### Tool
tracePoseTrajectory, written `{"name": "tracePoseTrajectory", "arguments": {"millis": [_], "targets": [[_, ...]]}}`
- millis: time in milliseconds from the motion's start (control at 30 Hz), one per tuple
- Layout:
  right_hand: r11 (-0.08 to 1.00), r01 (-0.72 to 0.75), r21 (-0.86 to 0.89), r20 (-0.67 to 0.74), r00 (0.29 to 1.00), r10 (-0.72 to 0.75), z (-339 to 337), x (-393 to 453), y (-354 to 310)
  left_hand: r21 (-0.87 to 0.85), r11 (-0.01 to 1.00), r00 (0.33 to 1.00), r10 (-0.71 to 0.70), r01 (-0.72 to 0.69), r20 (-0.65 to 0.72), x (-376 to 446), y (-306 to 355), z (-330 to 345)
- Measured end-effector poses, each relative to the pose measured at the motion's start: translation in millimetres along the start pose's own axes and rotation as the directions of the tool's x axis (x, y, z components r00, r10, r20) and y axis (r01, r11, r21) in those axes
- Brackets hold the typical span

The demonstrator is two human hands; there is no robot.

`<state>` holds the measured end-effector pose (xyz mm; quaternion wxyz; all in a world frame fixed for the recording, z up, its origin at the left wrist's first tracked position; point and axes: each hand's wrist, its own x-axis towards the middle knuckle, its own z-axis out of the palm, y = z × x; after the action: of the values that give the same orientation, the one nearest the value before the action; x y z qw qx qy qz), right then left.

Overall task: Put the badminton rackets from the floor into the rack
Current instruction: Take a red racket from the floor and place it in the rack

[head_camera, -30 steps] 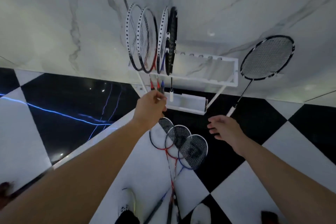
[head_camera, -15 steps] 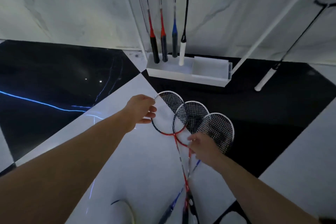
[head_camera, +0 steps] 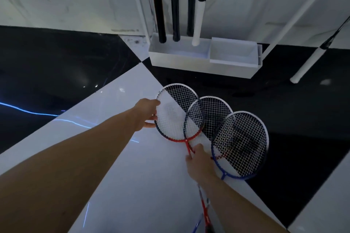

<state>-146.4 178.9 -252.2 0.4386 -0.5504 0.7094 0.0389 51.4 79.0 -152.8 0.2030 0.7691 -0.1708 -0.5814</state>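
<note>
Black-and-white floor carries three overlapping rackets at centre, ends cut off at 6 o'clock. White rack at 12 holds four handles, heads out of frame. At 9, the left grip curls on the rim of the red racket; the right grip pinches its shaft.

The left hand, a second ago raised at the handles in the rack, is now down at the floor in the centre of the frame, pinching the left rim of the red-framed racket. The right hand, earlier open in the air at centre right, now curls round that racket's red shaft just below the head. The view tilts down and closer: the racket heads in the rack are out of sight, leaving only handles and tray at the top.
</note>
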Motion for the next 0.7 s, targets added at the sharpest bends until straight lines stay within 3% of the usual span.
{"name": "tracePoseTrajectory", "arguments": {"millis": [200, 333, 467, 600, 700], "targets": [[0.992, 0.095, -0.082, -0.010, 0.995, -0.096, 3.5, -4.7, -1.3, 0.096, 0.995, 1.000, 0.013, -0.014, 0.002, 5.3, -0.4, 2.8], [0.987, 0.140, 0.079, 0.032, 0.989, -0.143, -13.8, -12.4, -6.6, 0.096, 0.992, 0.992, 0.097, -0.088, -0.086, -8.7, 16.4, -7.0], [0.970, 0.059, 0.237, 0.173, 0.980, -0.102, -45.0, -40.9, -20.3, 0.045, 0.991, 0.975, 0.135, -0.129, -0.178, -48.6, 43.3, -27.0], [0.963, 0.062, 0.261, 0.162, 0.981, -0.107, -85.0, -83.2, -45.1, -0.005, 0.990, 0.965, 0.139, -0.143, -0.221, -98.4, 73.6, -48.5], [0.938, 0.061, 0.342, 0.183, 0.974, -0.130, -116.2, -117.8, -68.5, 0.070, 0.987, 0.944, 0.158, -0.144, -0.291, -142.7, 95.9, -61.0]]}}
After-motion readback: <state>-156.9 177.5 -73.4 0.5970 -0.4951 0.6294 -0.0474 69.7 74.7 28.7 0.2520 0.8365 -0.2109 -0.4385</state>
